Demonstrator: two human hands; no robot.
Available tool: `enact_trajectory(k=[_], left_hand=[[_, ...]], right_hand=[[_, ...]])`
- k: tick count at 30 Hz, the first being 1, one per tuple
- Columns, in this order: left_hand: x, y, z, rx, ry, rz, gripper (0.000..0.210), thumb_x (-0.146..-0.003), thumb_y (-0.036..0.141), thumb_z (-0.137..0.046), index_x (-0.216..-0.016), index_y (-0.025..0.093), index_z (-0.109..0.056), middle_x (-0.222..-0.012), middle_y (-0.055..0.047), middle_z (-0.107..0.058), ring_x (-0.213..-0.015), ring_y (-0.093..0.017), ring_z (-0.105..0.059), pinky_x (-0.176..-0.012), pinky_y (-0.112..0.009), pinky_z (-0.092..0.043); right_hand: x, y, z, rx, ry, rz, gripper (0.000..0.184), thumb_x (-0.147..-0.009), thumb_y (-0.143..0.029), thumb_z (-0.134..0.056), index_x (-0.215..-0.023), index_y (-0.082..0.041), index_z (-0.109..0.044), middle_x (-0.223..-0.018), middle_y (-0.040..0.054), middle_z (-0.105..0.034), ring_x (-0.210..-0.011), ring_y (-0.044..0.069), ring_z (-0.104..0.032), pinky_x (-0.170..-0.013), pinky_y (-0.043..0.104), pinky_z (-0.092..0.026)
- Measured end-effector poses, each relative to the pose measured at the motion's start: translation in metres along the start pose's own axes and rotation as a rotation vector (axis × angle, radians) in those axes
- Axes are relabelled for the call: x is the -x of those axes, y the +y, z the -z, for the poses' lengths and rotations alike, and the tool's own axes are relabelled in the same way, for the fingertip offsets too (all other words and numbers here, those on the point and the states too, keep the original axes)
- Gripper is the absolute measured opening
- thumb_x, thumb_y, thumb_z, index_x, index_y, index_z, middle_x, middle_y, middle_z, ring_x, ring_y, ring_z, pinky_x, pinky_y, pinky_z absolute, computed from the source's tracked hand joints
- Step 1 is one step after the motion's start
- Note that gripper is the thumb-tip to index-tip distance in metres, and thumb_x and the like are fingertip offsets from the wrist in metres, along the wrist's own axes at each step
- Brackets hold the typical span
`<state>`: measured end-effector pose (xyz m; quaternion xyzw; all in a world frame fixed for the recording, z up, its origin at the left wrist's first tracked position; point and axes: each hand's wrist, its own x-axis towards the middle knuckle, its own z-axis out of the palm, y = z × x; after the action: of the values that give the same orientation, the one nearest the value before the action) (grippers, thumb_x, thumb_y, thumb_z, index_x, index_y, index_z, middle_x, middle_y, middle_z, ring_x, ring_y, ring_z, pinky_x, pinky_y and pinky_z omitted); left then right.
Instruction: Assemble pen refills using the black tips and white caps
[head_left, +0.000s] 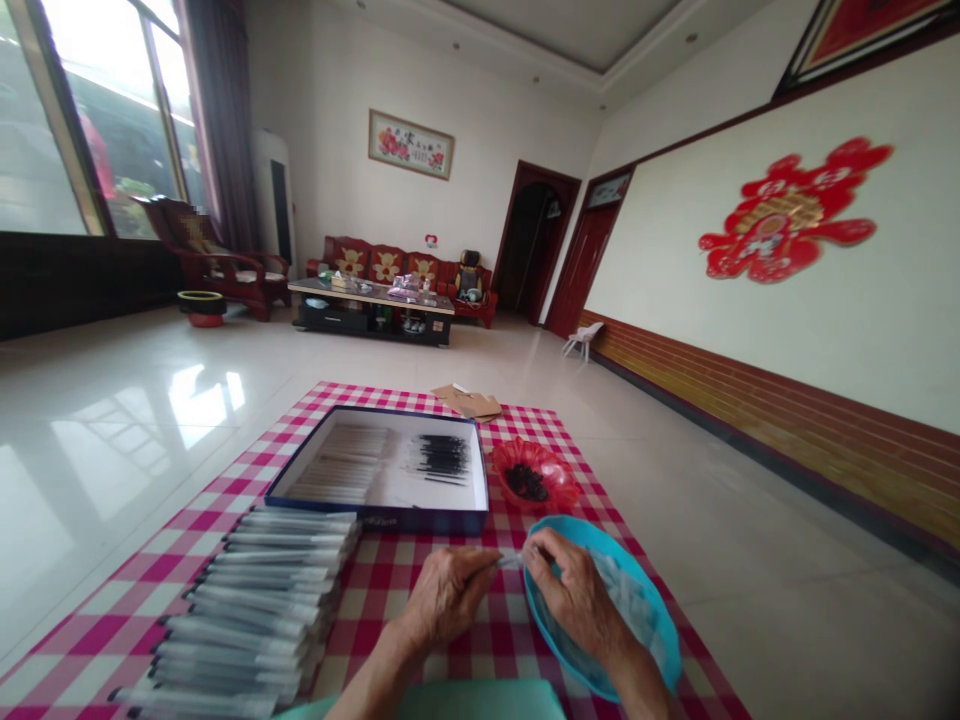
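Note:
My left hand [454,590] is closed, its thumb and fingers pinching one end of a slim translucent pen [511,562]. At the pen's other end, my right hand [571,588] is closed too, above the near side of a blue basin [666,630]. Whether a separate cap is in the right fingers is too blurred to tell. Many whitish translucent pieces that look like pen caps [626,590] lie in the basin, partly hidden by the right hand. To the left of my hands, a thick stack of grey-white pens [255,600] with dark ends lies on the checked cloth.
Beyond my hands stands a shallow blue-edged box [427,520] with clear thin tubes [345,462] and black-ended rods [442,458]. A red scalloped bowl [559,478] holds small black pieces [526,482]. Brown cardboard [471,402] lies at the far edge of the checked tablecloth [390,580].

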<state>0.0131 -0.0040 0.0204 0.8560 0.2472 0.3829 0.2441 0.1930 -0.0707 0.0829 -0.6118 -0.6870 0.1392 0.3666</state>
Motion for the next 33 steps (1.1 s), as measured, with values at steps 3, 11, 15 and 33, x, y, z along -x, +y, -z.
enact_trajectory(k=[3, 11, 15, 33], left_hand=[[0.0, 0.003, 0.0, -0.053, 0.027, -0.021, 0.026, -0.095, 0.026, -0.042, -0.098, 0.02, -0.068, -0.069, -0.003, -0.065, -0.061, -0.013, -0.06, -0.056, -0.021, -0.036], [-0.005, 0.029, 0.008, -0.26, 0.124, -0.125, 0.03, -0.096, 0.025, -0.036, -0.104, 0.022, -0.064, -0.064, -0.001, -0.055, -0.057, -0.013, -0.053, -0.052, -0.022, -0.031], [-0.012, 0.044, 0.016, -0.348, 0.095, -0.194, 0.028, -0.096, 0.025, -0.036, -0.098, 0.021, -0.063, -0.063, -0.001, -0.054, -0.057, -0.013, -0.052, -0.051, -0.022, -0.029], [0.011, 0.061, 0.052, -0.619, -0.028, -0.229, 0.015, -0.09, 0.022, -0.044, -0.096, 0.022, -0.058, -0.068, -0.001, -0.057, -0.058, -0.015, -0.053, -0.046, -0.023, -0.032]], right_hand=[[-0.002, -0.003, -0.001, -0.022, -0.01, -0.049, 0.031, -0.092, -0.035, -0.041, -0.064, -0.023, -0.043, -0.061, -0.0049, -0.046, -0.058, 0.013, -0.043, -0.059, 0.026, -0.035], [0.005, -0.019, 0.016, -0.23, -0.105, -0.137, 0.04, -0.095, -0.04, -0.032, -0.059, -0.024, -0.038, -0.055, -0.0043, -0.044, -0.054, 0.014, -0.045, -0.059, 0.027, -0.039], [0.012, -0.023, 0.03, -0.201, -0.098, -0.094, 0.041, -0.096, -0.04, -0.031, -0.058, -0.024, -0.039, -0.055, -0.0039, -0.044, -0.054, 0.015, -0.046, -0.06, 0.028, -0.04], [0.03, -0.049, -0.005, -0.444, -0.142, -0.331, 0.062, -0.087, -0.069, -0.023, -0.043, -0.025, -0.025, -0.035, -0.0053, -0.027, -0.037, 0.011, -0.029, -0.045, 0.027, -0.026]])
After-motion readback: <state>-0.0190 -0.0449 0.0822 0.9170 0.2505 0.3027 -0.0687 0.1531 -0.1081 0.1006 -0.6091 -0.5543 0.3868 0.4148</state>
